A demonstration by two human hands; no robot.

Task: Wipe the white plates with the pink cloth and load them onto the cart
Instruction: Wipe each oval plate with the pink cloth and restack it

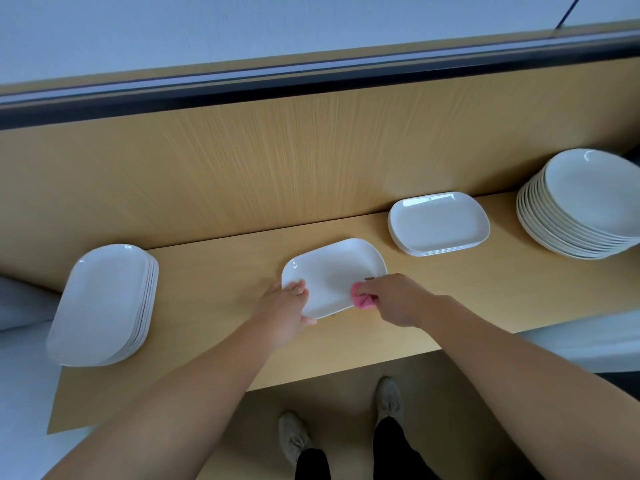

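Note:
A single white oblong plate [332, 271] lies on the wooden counter [221, 271] in front of me. My left hand [287, 306] grips its near left rim, thumb on top. My right hand [394, 299] holds a bunched pink cloth [362, 297] pressed on the plate's near right edge. A stack of white oblong plates [100, 303] sits at the counter's left end. Another short stack of oblong plates [438, 221] stands to the right of the single plate. No cart is in view.
A tall stack of round white plates [585, 202] fills the counter's far right. A wooden back panel [277, 161] rises right behind the counter. My feet [388, 400] stand on the floor below the counter's front edge.

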